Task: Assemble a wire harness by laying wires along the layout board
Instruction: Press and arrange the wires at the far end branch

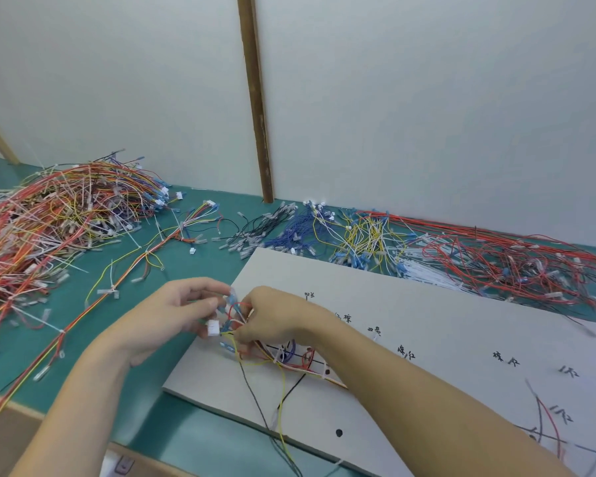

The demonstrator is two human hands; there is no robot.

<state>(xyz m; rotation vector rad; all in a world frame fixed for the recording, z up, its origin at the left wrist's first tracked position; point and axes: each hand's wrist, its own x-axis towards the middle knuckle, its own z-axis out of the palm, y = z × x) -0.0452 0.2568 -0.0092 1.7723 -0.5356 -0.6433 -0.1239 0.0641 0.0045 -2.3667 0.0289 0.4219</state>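
- A small white connector (213, 327) is sitting at the near-left corner of the layout board (427, 325), right between the two hands, with red, white and yellow wires (272, 364) trailing from it to the right and nearer along the board's drawn lines.
- The left hand (172, 318) is pinching the connector between curled fingertips; the right hand (272, 318) is curling its fingers round the wire ends and blue terminals just right of it, so both hands are touching the work and neither is nearer.
- The harness's long axis is running from the connector rightward under the right forearm, which is hiding part of the wiring.
- Judging from this, the coming move is likely seating a terminal leftward into the connector.
- Which terminal is being held, and which cavity it faces, is too small and blurred to tell.
- Sorted loose wires (358, 235) are lying along the far edge of the green desk (83, 325), and a heap of finished harnesses (49, 218) is piling up far left.
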